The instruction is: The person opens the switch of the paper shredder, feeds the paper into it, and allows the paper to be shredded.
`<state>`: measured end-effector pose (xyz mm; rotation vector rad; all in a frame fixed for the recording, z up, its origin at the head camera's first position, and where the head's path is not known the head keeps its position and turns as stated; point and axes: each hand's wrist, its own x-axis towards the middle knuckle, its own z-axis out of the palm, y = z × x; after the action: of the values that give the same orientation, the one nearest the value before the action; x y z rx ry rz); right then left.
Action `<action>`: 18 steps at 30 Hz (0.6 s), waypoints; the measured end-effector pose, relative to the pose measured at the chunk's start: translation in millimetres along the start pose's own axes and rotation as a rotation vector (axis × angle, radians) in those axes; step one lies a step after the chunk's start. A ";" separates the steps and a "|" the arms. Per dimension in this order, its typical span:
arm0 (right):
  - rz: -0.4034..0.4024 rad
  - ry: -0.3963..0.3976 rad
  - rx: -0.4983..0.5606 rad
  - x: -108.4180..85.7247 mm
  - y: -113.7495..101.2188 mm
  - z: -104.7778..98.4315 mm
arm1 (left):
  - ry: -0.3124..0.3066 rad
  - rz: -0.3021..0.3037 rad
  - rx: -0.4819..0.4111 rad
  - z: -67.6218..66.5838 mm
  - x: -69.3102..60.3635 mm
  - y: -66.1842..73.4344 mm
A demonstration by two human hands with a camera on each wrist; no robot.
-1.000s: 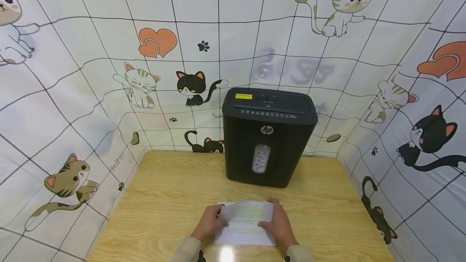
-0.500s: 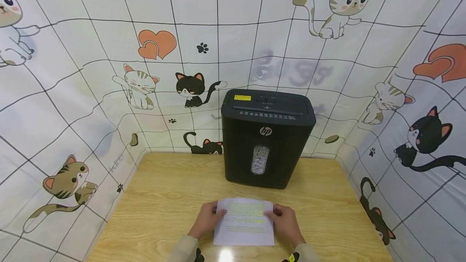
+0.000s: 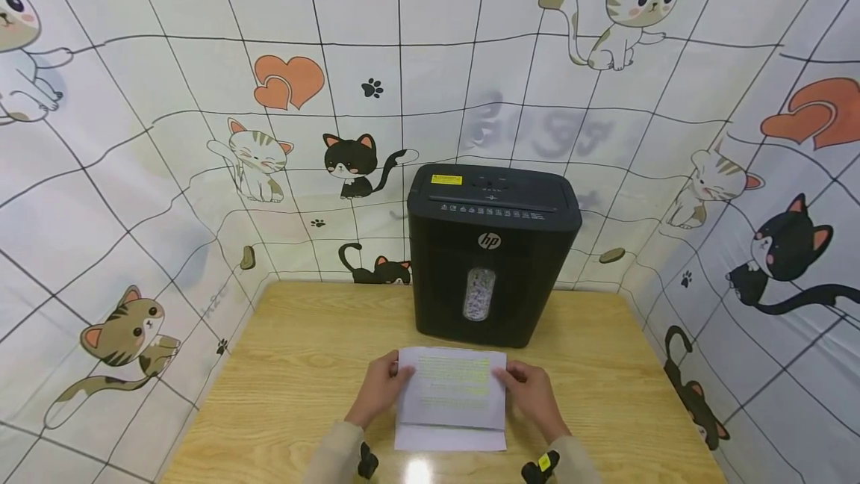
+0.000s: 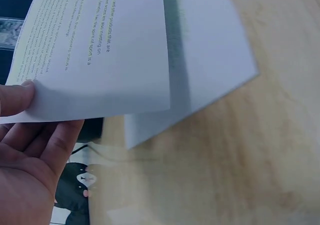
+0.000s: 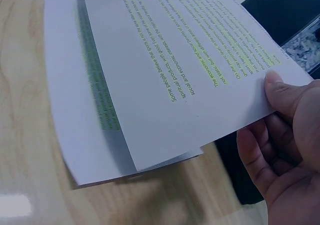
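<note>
A printed sheet of paper (image 3: 450, 387) with yellow-highlighted lines is lifted over the table between both hands. My left hand (image 3: 381, 387) pinches its left edge, thumb on top and fingers beneath. At the opposite edge my right hand (image 3: 535, 394) grips it the same way. Under the raised sheet lies a second sheet (image 3: 450, 438) on the table, also with highlighted text, seen in the right wrist view. Behind them stands a black HP paper shredder (image 3: 493, 267), its top slot facing up and paper shreds showing through a small window.
A light wood-grain table (image 3: 316, 334) bears everything. Around its back and sides hangs a white cloth (image 3: 443, 13) printed with a grid, cartoon cats and hearts. The shredder stands at the table's back edge, close to the cloth.
The top sheet has been gripped by both side edges, raised, and moved forward toward the shredder. The lower sheet now shows below its near edge. The shredder has stayed in place.
</note>
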<state>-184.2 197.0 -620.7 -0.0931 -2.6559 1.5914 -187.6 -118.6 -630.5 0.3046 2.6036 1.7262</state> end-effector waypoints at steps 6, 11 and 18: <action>-0.022 0.019 0.003 6.7 -10.8 -8.6 | 0.039 0.041 0.037 -5.1 7.3 14.1; -0.042 0.012 -0.007 11.0 -18.5 -15.3 | 0.045 0.024 0.046 -8.5 12.2 24.2; -0.038 0.009 -0.023 16.7 -29.1 -23.9 | 0.067 0.044 0.044 -12.3 19.3 38.3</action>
<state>-200.0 205.6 -583.6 -0.0502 -2.6526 1.5463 -201.8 -112.3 -588.7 0.3119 2.7049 1.7247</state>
